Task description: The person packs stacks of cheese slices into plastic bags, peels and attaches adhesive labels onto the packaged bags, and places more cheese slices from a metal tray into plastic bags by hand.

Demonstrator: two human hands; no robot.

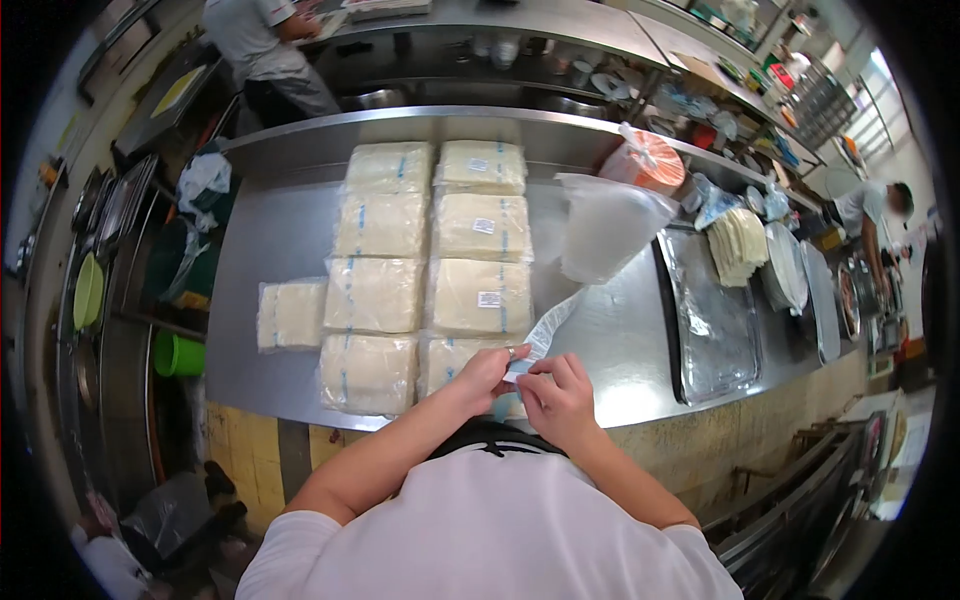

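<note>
My left hand (487,375) is closed on a strip of white labels (550,322), whose free end trails up and away over the table. The fingers of my right hand (562,398) pinch at the near end of the same strip. Just beyond my hands lie two columns of flat, pale packs in clear wrap, such as this pale pack (483,297) with a small printed label on it. Others in the right column also bear labels. My left hand partly hides the nearest pack (450,362) of that column.
A smaller pale pack (291,316) lies at the left on the steel table (620,350). Clear plastic bags (612,230) and an orange-and-white wrapped roll (645,162) stand toward the back right. A dark tray (715,320) sits at the right. One person (265,50) works across the table.
</note>
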